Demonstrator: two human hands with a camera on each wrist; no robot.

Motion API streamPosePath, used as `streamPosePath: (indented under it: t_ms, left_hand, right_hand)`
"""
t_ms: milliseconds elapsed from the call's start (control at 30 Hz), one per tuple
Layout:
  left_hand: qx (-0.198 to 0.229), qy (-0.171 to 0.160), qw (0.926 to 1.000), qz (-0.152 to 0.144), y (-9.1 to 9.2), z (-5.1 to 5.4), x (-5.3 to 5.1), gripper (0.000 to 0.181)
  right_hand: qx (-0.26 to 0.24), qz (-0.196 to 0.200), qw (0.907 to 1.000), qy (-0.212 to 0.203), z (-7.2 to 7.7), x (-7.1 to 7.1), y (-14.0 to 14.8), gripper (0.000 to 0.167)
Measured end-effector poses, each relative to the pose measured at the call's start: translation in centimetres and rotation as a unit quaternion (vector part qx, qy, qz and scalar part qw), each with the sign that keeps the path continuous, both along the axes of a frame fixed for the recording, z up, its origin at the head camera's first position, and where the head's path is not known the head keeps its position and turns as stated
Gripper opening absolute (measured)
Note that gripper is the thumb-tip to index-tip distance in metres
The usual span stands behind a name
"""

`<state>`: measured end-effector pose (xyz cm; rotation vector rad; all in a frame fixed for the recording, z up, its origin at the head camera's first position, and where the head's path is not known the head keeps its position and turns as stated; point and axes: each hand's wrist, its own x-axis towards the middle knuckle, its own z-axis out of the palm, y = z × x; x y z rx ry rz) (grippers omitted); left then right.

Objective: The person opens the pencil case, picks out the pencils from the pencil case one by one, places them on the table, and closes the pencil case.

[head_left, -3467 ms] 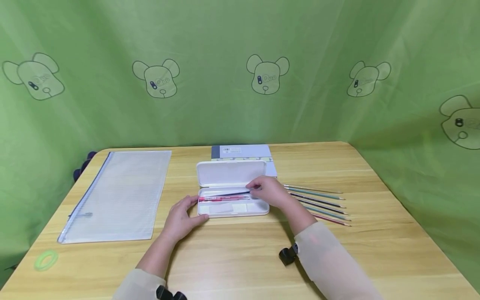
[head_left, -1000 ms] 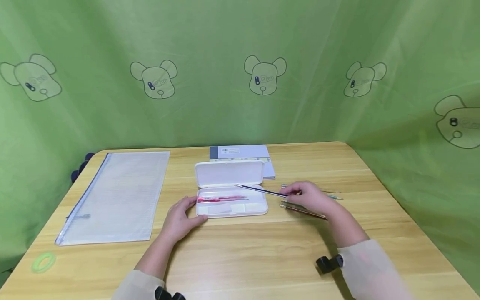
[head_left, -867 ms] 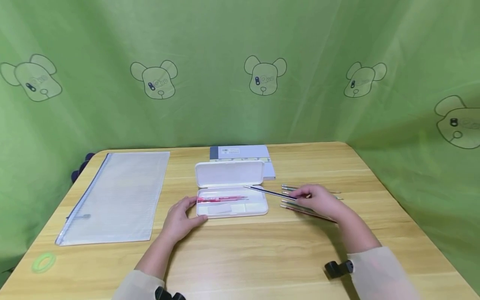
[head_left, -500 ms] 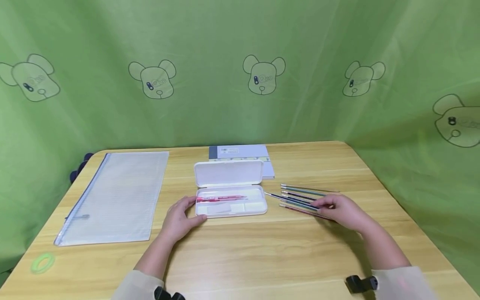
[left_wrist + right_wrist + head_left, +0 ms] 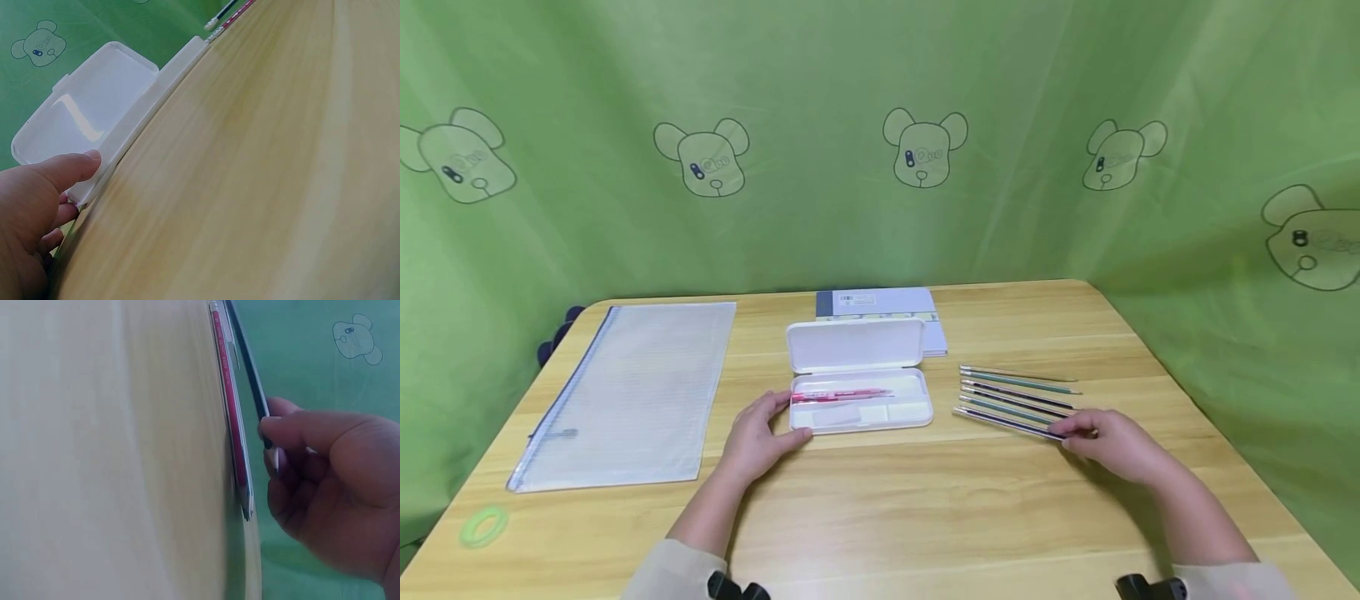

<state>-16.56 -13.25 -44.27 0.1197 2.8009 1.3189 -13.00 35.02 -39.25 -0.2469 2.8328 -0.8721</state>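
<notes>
My right hand (image 5: 1108, 442) pinches a dark pencil (image 5: 1007, 422) near its sharpened end, beside the front of a row of several pencils (image 5: 1000, 408). In the right wrist view, that dark pencil (image 5: 252, 372) is raised a little above a red pencil (image 5: 230, 406) on the table. My left hand (image 5: 756, 442) grips the left end of an open white pencil case (image 5: 913, 415), thumb on the front edge. Red pens (image 5: 842, 396) lie inside the case, with a pale flat piece in front of them. In the left wrist view, the case's lid (image 5: 106, 94) stands up.
Behind the case lies a light purple notebook (image 5: 880, 302). A translucent zip pouch (image 5: 632, 392) covers the table's left part, and a green ring (image 5: 484, 527) sits near the left edge. A green curtain (image 5: 820, 233) surrounds the wooden table (image 5: 887, 517).
My right hand has carried the dark pencil out of the case, rightward and toward me, over the row to its front. My left hand has stayed at the case.
</notes>
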Motion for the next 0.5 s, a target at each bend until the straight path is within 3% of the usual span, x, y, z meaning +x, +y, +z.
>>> streamPosePath:
  t_ms: [500]
  left_hand:
    - [-0.002,-0.001,1.0,0.0,0.0,-0.04,0.0,0.07]
  right_hand:
    - [0.037,-0.016,0.9992,-0.005,-0.71,0.04,0.49,0.018]
